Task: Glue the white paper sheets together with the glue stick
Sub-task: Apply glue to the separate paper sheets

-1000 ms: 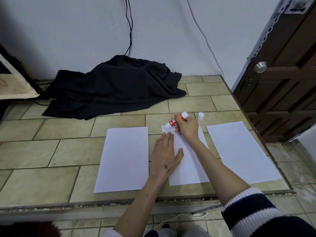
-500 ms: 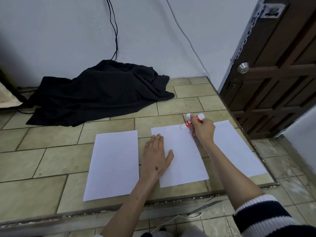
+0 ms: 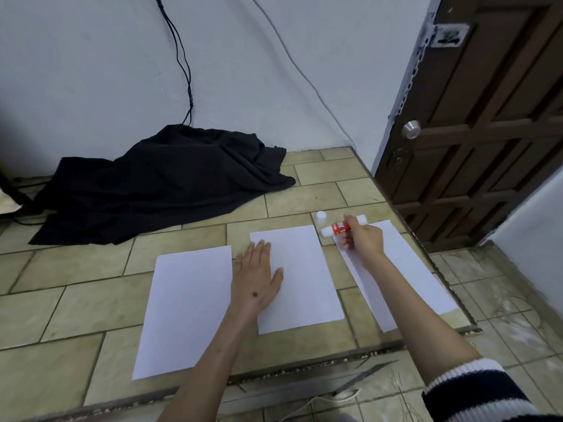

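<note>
Glue stick (image 3: 340, 228): short white tube with a red label band around its middle; uncapped, the white end pointing left and slightly down. It lies nearly level, tilted a little, above the gap between the middle and right sheets, at their far corners.
Grip: the right hand (image 3: 364, 242) holds the tube from the near side; fingers (image 3: 350, 222) are curled round the red band and the tube's right half, so only the left end and a short white stub at the right show.
Cap (image 3: 320, 216): small white cap standing on the tile just beyond the tube's left end, apart from it.
Middle sheet (image 3: 300, 278): white paper, flat on the tiles, long side running away from the person. Whether the tube end touches it cannot be told.
Left hand (image 3: 255, 278): palm down, fingers straight and held close together, thumb spread to the right; it rests on the left edge of the middle sheet.
Right sheet (image 3: 408, 269): white paper, turned slightly, partly under the right forearm.
Left sheet (image 3: 185, 312): white paper, just beside the left hand.
Surface: tiled ledge (image 3: 76, 300), beige.
Surroundings: black cloth (image 3: 158, 184) heaped by the wall; brown door (image 3: 487, 117) at right.
</note>
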